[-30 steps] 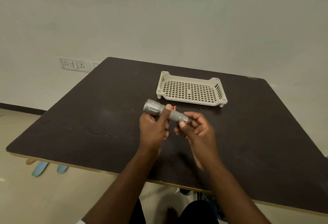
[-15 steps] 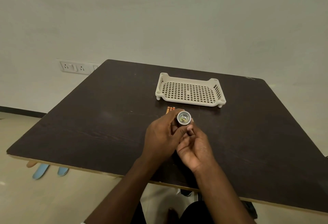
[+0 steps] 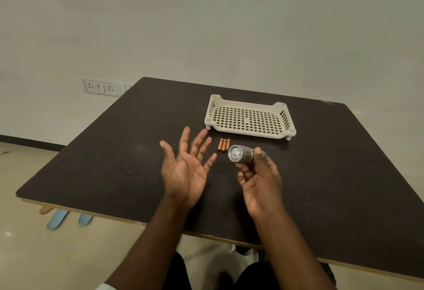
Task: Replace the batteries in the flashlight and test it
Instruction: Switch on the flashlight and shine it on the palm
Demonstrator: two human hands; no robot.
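Note:
A small silver flashlight [image 3: 241, 154] is held above the dark table [image 3: 114, 152], its lens facing left toward my other hand. My right hand [image 3: 260, 178] grips its body, with the thumb on top. My left hand [image 3: 188, 165] is held up beside it, palm open toward the lens, fingers spread, holding nothing. Three copper-coloured batteries [image 3: 224, 144] lie side by side on the table just behind the flashlight. Whether the lens is lit is hard to tell.
A cream perforated plastic tray [image 3: 250, 118] stands on the table behind the batteries. A wall socket panel [image 3: 101, 87] sits at the left. Blue slippers [image 3: 66, 218] lie on the floor under the table's near left edge.
My left hand has let go of the flashlight and moved left, opening palm-up. My right hand now holds the flashlight alone, turned so its lens faces left.

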